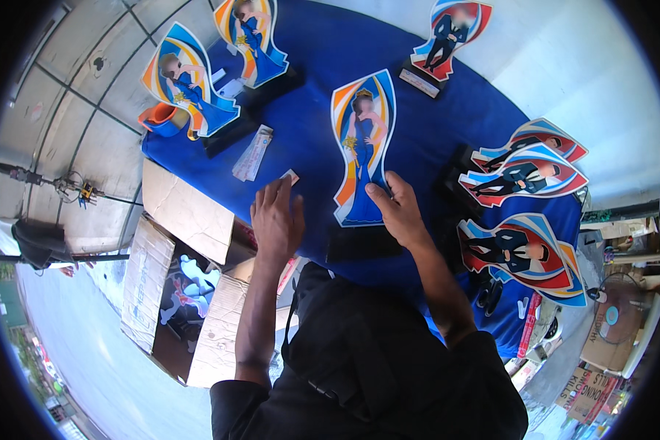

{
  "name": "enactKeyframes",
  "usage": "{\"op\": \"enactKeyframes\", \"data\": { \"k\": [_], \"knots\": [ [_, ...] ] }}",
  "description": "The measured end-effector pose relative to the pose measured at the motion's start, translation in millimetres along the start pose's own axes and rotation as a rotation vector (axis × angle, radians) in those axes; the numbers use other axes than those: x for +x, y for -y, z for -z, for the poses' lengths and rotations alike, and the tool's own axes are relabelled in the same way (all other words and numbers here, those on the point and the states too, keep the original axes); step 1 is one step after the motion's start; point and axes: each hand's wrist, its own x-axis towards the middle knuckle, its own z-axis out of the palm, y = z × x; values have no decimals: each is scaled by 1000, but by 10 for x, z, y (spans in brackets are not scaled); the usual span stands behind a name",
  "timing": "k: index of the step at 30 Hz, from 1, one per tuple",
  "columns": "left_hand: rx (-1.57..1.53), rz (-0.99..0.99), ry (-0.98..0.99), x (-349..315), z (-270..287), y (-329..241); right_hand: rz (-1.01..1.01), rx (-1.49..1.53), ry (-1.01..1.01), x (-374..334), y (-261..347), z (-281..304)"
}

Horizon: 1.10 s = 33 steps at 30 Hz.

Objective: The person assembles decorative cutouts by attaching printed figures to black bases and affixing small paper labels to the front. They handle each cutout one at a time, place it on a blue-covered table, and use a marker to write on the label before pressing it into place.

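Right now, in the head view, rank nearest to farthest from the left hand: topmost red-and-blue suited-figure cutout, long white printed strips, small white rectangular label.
1. Small white label: at the tip of the left hand.
2. Long white strips: ahead, slightly left.
3. Suited-figure cutout: far side, upper right.

Open cardboard box [141,297]: lower left, flaps spread
Fan [611,315]: right side, turquoise hub
Printed brown carton [585,396]: lower right corner
Black bundle [42,240]: far left
Pale wall [77,62]: upper left, dark gridlines
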Motion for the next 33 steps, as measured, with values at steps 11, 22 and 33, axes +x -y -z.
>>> {"op": "enactKeyframes", "data": {
  "k": [11,22,33],
  "knots": [
    [104,262,192,324,-78,218,-44,-634,86,317,26,63],
    [-232,286,20,276,24,168,542,-452,116,26,534,-295],
    [-815,311,128,5,628,-561,712,-335,92,-18,618,-456]
  ]
}}
